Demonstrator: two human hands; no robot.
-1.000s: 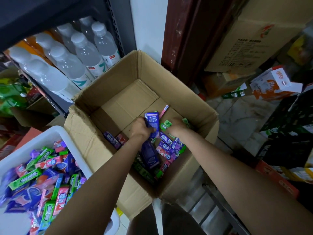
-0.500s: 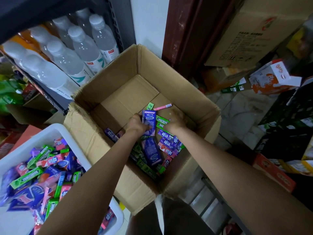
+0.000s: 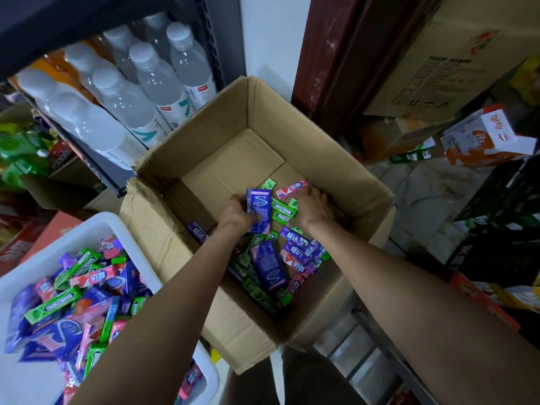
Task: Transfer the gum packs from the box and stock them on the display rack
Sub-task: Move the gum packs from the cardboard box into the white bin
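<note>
Head view: open cardboard box [image 3: 336, 171], corrugated brown walls, flaps upright, torn rim at the near left corner; bare flat floor panels across its far half, a loose heap of gum packs [image 3: 292, 258] in the near right half; slim glossy rectangles in green, purple and pink. Left hand [image 3: 236, 217] inside the box, fingers curled round a flat purple pack [image 3: 258, 210], held upright and slightly tilted. Right hand [image 3: 314, 207] just beside it, palm down, fingers bent over green Doublemint sticks [image 3: 285, 209]; pink stick [image 3: 292, 189] at its fingertips; cannot tell whether anything is pinched. Both forearms crossing the near rim, well apart from the side walls. White plastic bin [image 3: 96, 229], smooth with rounded corners, touching the box's left wall, piled with more mixed packs. Dark metal shelf [image 3: 96, 168] beyond, carrying clear ribbed bottles [image 3: 157, 80] with white caps. Large printed carton [image 3: 438, 68] at far right; pale marbled floor tiles [image 3: 423, 194] between it and the box.
</note>
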